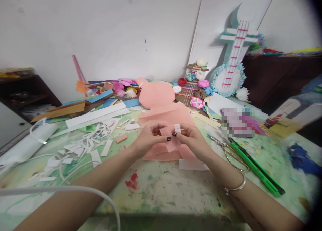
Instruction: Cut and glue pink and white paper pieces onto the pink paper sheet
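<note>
Both hands meet over the middle of the table around a small piece of pink paper (173, 145). My left hand (147, 139) pinches its left side between thumb and fingers. On the other side, my right hand (193, 139) has its thumb pressed on the paper near the top, where a small white folded strip (177, 127) sticks up by the fingers. Beneath and behind the hands lies a large pink paper cut-out (157, 95) with a rounded upper part; the hands hide some of it. A white paper piece (193, 165) lies under my right wrist.
Gold-handled scissors (235, 157) and a green utility knife (259, 169) lie to the right. White paper scraps (85, 142) and a white cable (83, 190) spread across the left. Paper flowers (197, 102) and a paper lute (233, 61) stand at the back.
</note>
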`<state>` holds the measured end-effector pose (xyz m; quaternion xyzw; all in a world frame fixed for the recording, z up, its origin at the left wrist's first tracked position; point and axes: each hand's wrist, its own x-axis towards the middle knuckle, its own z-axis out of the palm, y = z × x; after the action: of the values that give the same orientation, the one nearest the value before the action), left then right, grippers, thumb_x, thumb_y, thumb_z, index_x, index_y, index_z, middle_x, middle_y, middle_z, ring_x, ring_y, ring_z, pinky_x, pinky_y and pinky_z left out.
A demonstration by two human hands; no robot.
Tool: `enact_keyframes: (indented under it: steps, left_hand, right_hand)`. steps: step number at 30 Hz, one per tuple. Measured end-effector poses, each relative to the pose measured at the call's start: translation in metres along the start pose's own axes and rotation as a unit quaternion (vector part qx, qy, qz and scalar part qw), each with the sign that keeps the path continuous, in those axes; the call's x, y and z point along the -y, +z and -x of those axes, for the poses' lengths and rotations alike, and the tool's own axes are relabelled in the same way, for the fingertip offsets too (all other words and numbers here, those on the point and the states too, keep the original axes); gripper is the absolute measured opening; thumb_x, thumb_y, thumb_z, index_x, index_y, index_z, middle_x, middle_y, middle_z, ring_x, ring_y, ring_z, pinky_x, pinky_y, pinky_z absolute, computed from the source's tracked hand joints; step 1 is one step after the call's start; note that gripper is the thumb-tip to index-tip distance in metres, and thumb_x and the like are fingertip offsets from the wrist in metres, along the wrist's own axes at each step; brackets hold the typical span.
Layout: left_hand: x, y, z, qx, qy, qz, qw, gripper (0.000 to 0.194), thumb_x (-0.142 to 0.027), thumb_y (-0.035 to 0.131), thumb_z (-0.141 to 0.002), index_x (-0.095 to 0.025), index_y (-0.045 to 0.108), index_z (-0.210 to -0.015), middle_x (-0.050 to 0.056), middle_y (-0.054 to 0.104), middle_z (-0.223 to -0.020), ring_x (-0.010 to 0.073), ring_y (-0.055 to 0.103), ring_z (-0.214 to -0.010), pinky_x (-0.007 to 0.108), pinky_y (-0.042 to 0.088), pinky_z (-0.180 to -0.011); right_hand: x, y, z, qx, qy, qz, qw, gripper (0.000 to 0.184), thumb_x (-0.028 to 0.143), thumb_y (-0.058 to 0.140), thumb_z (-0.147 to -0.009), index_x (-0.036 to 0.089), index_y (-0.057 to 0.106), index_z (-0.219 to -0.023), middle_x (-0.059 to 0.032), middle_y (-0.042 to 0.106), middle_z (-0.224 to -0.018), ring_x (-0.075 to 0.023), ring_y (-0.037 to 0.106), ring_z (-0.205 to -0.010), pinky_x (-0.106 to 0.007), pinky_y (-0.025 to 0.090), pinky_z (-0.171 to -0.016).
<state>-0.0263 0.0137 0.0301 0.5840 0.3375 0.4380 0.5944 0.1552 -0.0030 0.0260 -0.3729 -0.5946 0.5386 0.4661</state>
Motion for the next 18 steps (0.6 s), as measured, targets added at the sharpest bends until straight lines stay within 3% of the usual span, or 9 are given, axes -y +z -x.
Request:
enact_keyframes:
  steps: [4, 7, 12, 15, 18]
  left_hand:
    - [0.002, 0.001, 0.0, 0.005, 0.004, -0.01, 1.0, 0.04, -0.018, 0.077, -0.066, -0.013, 0.066, -0.104, 0.006, 0.071, -0.093, 0.0168, 0.065, -0.084, 0.029, 0.051, -0.077]
    - [0.004, -0.002, -0.001, -0.014, 0.016, -0.017, 1.0, 0.025, -0.019, 0.074, -0.067, -0.012, 0.069, -0.091, 0.005, 0.07, -0.083, 0.0152, 0.064, -0.076, 0.028, 0.05, -0.072]
    - [0.006, -0.004, -0.003, -0.049, -0.005, -0.035, 0.998, 0.01, -0.019, 0.071, -0.067, -0.011, 0.069, -0.073, 0.003, 0.066, -0.072, 0.0115, 0.057, -0.066, 0.024, 0.046, -0.062]
    - [0.006, -0.003, -0.003, -0.059, -0.024, -0.041, 0.997, 0.01, -0.018, 0.069, -0.067, -0.012, 0.071, -0.075, 0.003, 0.066, -0.073, 0.0111, 0.057, -0.066, 0.023, 0.045, -0.062]
    - [0.005, -0.002, -0.003, -0.052, -0.037, -0.037, 0.997, 0.01, -0.019, 0.068, -0.068, -0.013, 0.072, -0.075, 0.003, 0.067, -0.073, 0.0108, 0.056, -0.066, 0.023, 0.045, -0.062]
  right_hand:
    - [-0.001, 0.0, 0.0, 0.007, 0.016, -0.034, 0.999, 0.032, 0.043, 0.07, -0.074, 0.018, 0.059, -0.091, 0.0007, 0.063, -0.071, -0.0127, 0.06, -0.061, -0.028, 0.05, -0.061]
    - [-0.004, -0.003, -0.002, -0.026, 0.01, -0.014, 1.0, 0.036, 0.049, 0.069, -0.074, 0.019, 0.058, -0.091, -0.0005, 0.063, -0.075, -0.0146, 0.061, -0.067, -0.031, 0.052, -0.067]
    - [-0.004, -0.014, -0.006, -0.108, -0.076, 0.084, 0.988, 0.038, 0.055, 0.057, -0.081, 0.018, 0.062, -0.091, -0.007, 0.065, -0.088, -0.0179, 0.063, -0.078, -0.037, 0.051, -0.077]
    - [0.0, -0.019, -0.005, -0.147, -0.139, 0.156, 0.967, 0.033, 0.05, 0.059, -0.081, 0.018, 0.068, -0.088, -0.0078, 0.062, -0.093, -0.0174, 0.058, -0.077, -0.034, 0.051, -0.071]
    - [0.005, -0.019, -0.004, -0.162, -0.155, 0.163, 0.961, 0.027, 0.044, 0.064, -0.079, 0.018, 0.071, -0.085, -0.0059, 0.061, -0.086, -0.0153, 0.054, -0.07, -0.03, 0.047, -0.062]
